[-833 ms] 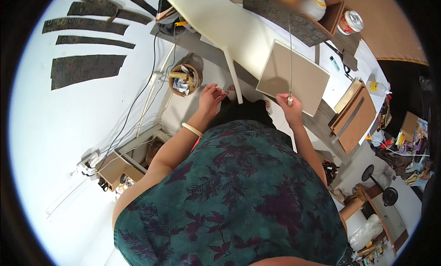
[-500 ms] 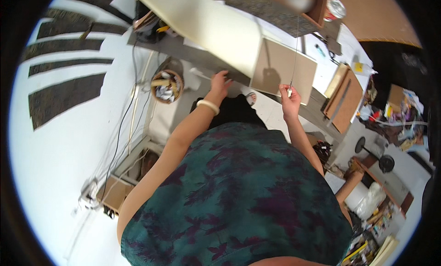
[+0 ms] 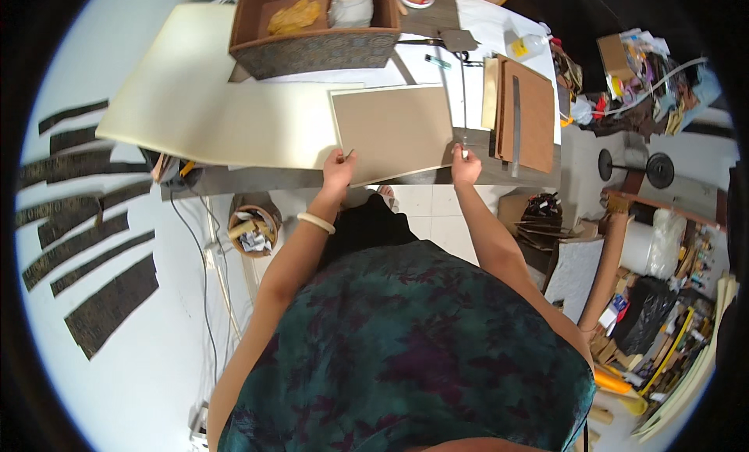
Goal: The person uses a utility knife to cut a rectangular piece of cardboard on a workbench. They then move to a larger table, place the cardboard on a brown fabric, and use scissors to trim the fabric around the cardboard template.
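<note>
A flat grey-beige board [image 3: 394, 132] with a pale border lies at the table's front edge, its near side tilted and jutting slightly over. My left hand [image 3: 339, 173], with a cream bangle on its wrist, is closed at the board's near left edge; a small dark spot between thumb and finger is too small to make out. My right hand [image 3: 466, 168] is just beyond the board's right edge. Between its fingertips it pinches the whitish lower end of a long thin grey rod-like tool [image 3: 464, 101], which points away from me.
A large cream sheet [image 3: 211, 116] covers the table's left. Behind the board stands a patterned brown box [image 3: 312, 60] holding a yellow cloth and a white bundle. Brown panels [image 3: 527, 113] lie at right, near a flat dark plate [image 3: 459, 40]. A waste bin [image 3: 253, 227] stands below.
My view has turned and now faces the table more squarely. My left hand, apart from the board before, has come to its left edge. My right hand still holds the thin tool.
</note>
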The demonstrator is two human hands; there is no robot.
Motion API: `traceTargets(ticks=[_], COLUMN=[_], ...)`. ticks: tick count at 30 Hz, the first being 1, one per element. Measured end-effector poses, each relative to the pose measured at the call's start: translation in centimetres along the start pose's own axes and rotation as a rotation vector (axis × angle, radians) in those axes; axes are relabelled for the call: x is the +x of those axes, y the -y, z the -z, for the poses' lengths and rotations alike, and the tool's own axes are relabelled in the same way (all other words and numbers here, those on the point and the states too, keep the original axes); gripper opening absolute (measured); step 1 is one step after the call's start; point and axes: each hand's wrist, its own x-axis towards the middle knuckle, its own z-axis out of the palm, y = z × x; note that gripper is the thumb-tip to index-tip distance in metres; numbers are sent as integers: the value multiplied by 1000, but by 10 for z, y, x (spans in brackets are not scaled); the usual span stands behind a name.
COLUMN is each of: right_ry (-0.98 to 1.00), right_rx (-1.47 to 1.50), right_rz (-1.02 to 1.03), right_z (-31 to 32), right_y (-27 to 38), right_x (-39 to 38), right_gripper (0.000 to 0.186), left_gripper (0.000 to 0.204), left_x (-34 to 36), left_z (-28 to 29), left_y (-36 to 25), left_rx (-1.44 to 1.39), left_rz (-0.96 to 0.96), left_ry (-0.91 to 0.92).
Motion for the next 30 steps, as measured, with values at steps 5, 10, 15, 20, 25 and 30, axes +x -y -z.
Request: traceTargets(ticks=[5, 10, 15, 20, 25, 30], right_ry=[100, 89, 169, 284, 69, -125], right_rx=[276, 366, 91, -46, -64, 116], right_rz=[-48, 47, 29, -86, -76, 146], right_z=[32, 49, -34, -66, -72, -35], right_y=[-33, 0, 87, 97, 102, 60], right_x=[-24, -7, 33, 69, 139, 145], right_gripper=[39, 37, 51, 51, 47, 50], left_gripper=[30, 20, 21, 21, 32, 49], left_x=[-7, -60, -68, -69, -16, 87], left_z=[29, 88, 114, 106, 73, -27], left_y=[-27, -145, -183, -196, -205, -209], left_rx=[-22, 85, 291, 333, 560, 664], left_rz=[-190, -70, -66, -46, -21, -81], left_ry=[156, 329, 344, 356, 471, 667])
